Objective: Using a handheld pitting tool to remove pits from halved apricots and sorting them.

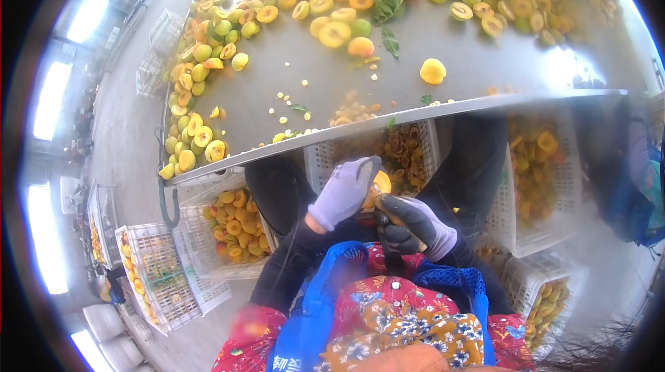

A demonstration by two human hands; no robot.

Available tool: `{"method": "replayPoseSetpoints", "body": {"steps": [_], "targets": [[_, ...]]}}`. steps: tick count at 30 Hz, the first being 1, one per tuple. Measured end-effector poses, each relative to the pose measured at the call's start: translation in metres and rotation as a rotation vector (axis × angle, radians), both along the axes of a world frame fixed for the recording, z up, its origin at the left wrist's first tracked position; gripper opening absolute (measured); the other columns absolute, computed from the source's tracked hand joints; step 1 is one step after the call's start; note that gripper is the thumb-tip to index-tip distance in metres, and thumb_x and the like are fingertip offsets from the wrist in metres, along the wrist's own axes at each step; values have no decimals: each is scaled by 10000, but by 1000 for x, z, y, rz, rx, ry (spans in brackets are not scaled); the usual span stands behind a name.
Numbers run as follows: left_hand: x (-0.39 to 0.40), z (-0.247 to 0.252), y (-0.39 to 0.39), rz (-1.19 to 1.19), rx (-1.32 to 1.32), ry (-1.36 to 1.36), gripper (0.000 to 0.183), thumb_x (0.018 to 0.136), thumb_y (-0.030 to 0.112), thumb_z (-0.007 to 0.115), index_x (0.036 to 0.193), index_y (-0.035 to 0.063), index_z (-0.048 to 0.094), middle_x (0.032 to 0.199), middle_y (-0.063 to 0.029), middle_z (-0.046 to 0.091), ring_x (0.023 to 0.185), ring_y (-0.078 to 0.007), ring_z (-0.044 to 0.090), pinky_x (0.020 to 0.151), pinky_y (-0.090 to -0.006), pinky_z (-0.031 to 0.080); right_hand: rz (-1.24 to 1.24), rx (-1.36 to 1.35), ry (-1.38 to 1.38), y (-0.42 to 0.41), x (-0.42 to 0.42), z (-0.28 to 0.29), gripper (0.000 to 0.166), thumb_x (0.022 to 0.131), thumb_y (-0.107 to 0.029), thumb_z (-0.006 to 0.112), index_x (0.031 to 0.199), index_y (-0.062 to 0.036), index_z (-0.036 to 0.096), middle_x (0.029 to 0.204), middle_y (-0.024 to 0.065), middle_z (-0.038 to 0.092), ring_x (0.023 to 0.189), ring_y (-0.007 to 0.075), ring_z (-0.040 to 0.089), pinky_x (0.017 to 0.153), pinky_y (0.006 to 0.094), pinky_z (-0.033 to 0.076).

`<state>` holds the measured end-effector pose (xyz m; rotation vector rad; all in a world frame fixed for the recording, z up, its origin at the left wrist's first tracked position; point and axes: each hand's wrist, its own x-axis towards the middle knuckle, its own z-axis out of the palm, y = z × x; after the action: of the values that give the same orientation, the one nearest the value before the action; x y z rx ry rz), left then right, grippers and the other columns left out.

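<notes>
My left hand [345, 193], in a lavender knit glove with a dark coated palm, holds a yellow stone-fruit half [383, 183], which looks like peach. Against that fruit, my right hand [418, 226], gloved the same way, grips a small hand tool [423, 247] with a light handle. The tool's working tip is too small to make out. Both hands are close together over my lap. Just beyond them, between my knees, a white plastic crate [433, 141] contains brown fruit pits [408, 146].
A metal table [332, 78] with a raised front edge [363, 125] bears heaps of halved fruit [202, 135] and leaves [389, 5]. White crates of fruit stand left [195, 247] and right [566, 185]. A hook-shaped bar [169, 211] hangs from the table's left corner.
</notes>
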<state>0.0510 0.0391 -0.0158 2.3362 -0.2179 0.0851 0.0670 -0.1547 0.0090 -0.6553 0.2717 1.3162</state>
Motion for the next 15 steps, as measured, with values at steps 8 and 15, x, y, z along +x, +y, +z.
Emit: {"method": "replayPoseSetpoints", "body": {"steps": [8, 15], "targets": [[3, 25, -17, 76, -415, 90, 271, 966, 169, 442, 1143, -7, 549, 1007, -156, 606, 876, -255, 596, 768, -353, 481, -111, 92, 174, 2, 2, -14, 342, 978, -408, 433, 896, -95, 540, 495, -38, 357, 318, 67, 295, 327, 201, 229], [-12, -6, 0, 8, 307, -283, 299, 919, 115, 483, 1178, -28, 524, 1048, -168, 608, 905, -303, 602, 786, -382, 489, 45, 98, 171, 2, -4, -11, 334, 981, -405, 424, 934, -90, 523, 500, -23, 355, 320, 62, 284, 304, 191, 228]]}}
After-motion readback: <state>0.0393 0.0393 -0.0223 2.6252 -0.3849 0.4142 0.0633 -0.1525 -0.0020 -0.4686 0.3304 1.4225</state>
